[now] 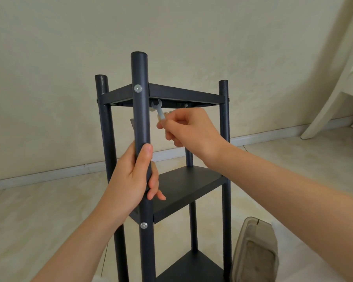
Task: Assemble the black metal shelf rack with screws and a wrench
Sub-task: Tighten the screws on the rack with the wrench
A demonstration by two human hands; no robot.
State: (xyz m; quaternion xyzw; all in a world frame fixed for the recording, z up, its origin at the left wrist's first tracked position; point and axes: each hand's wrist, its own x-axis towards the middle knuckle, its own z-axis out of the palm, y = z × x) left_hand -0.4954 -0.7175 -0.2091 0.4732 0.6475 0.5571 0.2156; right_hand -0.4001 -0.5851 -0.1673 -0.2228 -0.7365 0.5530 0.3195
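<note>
- Pale plaster wall (171, 27) fills the background, and a white baseboard (49, 176) runs along its foot where it meets the beige tiled floor (29, 210).
- We see the black metal shelf rack (186, 187) standing upright on that floor right before us, with four round posts, a top shelf (183, 93), a middle shelf and a lower one.
- At the right edge leans a piece of white furniture (334, 78).
- Our left hand (130, 178) grips the front post (141, 119) between the top and middle shelves, its fingers (146, 155) wrapped round the tube.
- Our right hand (192, 129) is raised just under the top shelf, its fingers (171, 127) pinching the handle of the wrench.
- On the floor just right of the rack stands a clear plastic container (255, 251).
- We hold the small silver wrench (159, 109) with its open end up against the underside of the top shelf, just beside the front post.
- One silver screw (138, 88) sits in the front post at the top shelf, a second screw (144, 225) at the middle shelf.
</note>
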